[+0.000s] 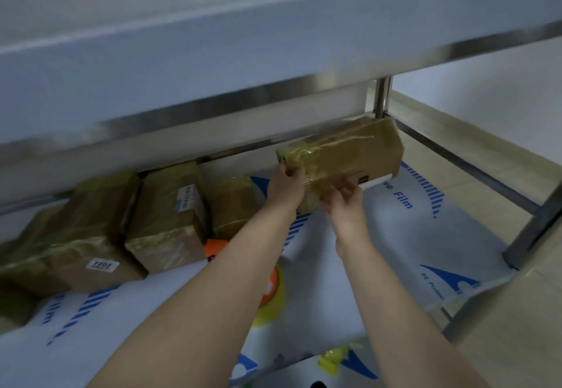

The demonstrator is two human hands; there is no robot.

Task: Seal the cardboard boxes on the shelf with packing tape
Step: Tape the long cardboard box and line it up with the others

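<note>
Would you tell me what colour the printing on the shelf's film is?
The printing is blue, clearest in the head view.

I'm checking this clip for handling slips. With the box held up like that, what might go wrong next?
1. The left hand and right hand hold only the near end of the box. Its far end is unsupported, so it may tip or slip.
2. The box is close under the upper shelf, so lifting may knock it.
3. The tape roll lies beneath the left forearm, and a lowered arm could nudge it.
</note>
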